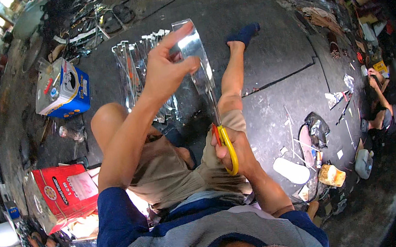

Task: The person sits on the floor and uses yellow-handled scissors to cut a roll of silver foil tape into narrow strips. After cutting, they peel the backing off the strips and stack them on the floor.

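Shiny strip [205, 74], up in front of the person, slanting above the dark floor [278, 58], and both hands are on the job! The left hand [165, 71] has it at the upper part, index finger stretched along the face, thumb pressed near its middle. Down below, the right hand [241, 153] is wrapped around the scissors [231, 150], red and yellow handles in the fist, blades pointing up to the strip's lower end; whether they bite into it, I cannot tell.

Just left of the strip, a bunch of clear, glossy strips [126, 73] lies on the floor, pale at the far ends. The right leg reaches forward, ending in a dark blue sock [245, 35]; the left knee is bent.

Further out on the left, a blue-and-white tin [77, 91], and nearer the body a red box [71, 189]. Over on the right, a black plastic bag [318, 129], a white oval piece [291, 170], a yellowish block [331, 175] and a pale jug [364, 164]. At the far right edge, another person [380, 102] sits low.
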Available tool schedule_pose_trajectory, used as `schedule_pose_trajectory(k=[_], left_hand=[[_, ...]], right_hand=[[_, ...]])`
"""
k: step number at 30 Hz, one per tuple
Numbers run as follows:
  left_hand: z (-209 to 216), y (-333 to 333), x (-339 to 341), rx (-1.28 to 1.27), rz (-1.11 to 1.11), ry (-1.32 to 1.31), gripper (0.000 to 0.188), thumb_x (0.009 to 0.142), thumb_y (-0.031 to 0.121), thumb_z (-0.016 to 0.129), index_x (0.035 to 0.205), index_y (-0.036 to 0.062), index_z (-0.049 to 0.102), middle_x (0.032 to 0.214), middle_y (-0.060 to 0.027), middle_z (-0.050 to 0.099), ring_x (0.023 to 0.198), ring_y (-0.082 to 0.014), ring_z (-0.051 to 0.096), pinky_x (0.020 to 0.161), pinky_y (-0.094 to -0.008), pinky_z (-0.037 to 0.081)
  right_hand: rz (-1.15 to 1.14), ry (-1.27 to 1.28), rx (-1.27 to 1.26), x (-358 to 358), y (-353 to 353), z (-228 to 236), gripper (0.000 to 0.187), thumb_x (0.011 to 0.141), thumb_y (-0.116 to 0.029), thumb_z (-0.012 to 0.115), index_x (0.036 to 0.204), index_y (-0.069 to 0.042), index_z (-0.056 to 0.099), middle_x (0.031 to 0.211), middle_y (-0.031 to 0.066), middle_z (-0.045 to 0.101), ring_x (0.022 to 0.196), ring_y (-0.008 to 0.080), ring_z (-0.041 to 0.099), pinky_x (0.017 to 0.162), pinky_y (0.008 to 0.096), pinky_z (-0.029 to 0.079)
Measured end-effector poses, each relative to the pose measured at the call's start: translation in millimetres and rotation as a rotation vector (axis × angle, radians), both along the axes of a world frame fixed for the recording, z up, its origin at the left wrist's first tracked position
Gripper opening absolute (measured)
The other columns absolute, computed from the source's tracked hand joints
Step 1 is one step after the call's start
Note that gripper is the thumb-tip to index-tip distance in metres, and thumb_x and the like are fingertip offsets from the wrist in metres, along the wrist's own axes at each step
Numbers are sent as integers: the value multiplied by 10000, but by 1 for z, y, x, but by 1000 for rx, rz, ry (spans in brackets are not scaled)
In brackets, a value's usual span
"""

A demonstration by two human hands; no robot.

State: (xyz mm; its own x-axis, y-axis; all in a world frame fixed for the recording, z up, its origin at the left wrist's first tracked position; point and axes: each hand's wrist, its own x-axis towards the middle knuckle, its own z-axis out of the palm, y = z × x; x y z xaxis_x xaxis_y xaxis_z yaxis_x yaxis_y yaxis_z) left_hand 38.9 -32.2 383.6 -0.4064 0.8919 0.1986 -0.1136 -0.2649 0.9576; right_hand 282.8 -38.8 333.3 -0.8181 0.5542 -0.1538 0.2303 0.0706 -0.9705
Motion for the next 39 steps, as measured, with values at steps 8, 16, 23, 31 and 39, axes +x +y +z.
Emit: schedule_pose_trajectory(k=[8, 16, 23, 31, 39], left_hand=[[-2, -14, 27, 30, -77, 224, 744, 708, -37, 685, 1401, 34, 422, 1429, -75, 440, 1241, -156, 467, 934, -285, 458], [-7, -11, 29, -16, -105, 73, 782, 695, -75, 657, 1422, 32, 388, 1397, -93, 468, 825, -72, 573, 630, -229, 482], [-7, -2, 15, -28, -44, 46, 796, 675, -93, 631, 1423, 38, 391, 1377, -90, 477, 728, -58, 543, 622, -207, 464], [-12, -9, 26, 30, -83, 129, 766, 691, -77, 651, 1409, 45, 417, 1426, -64, 446, 1100, -123, 548, 818, -247, 484], [-8, -13, 36, -19, -125, 122, 784, 695, -50, 681, 1420, 53, 402, 1456, -56, 419, 1266, -123, 435, 979, -298, 409]], right_hand=[[-4, 110, 80, -10, 12, -1, 287, 781, -218, 667, 900, 3, 528, 675, 103, 517, 603, 250, 527, 594, 346, 443], [-47, 80, -21, -9, 7, -1, 183, 814, -157, 627, 823, -6, 523, 661, 85, 510, 621, 178, 514, 578, 310, 420], [-54, 74, -44, -1, 1, -5, 346, 842, -309, 696, 784, -10, 532, 668, 82, 529, 613, 157, 501, 564, 298, 409], [17, 68, 79, 5, 8, -20, 715, 796, -651, 603, 940, 45, 531, 729, 148, 576, 679, 248, 561, 639, 366, 456], [-52, 165, 86, -1, 10, -27, 797, 803, -707, 529, 1038, 55, 540, 813, 171, 589, 742, 252, 567, 673, 370, 455]])
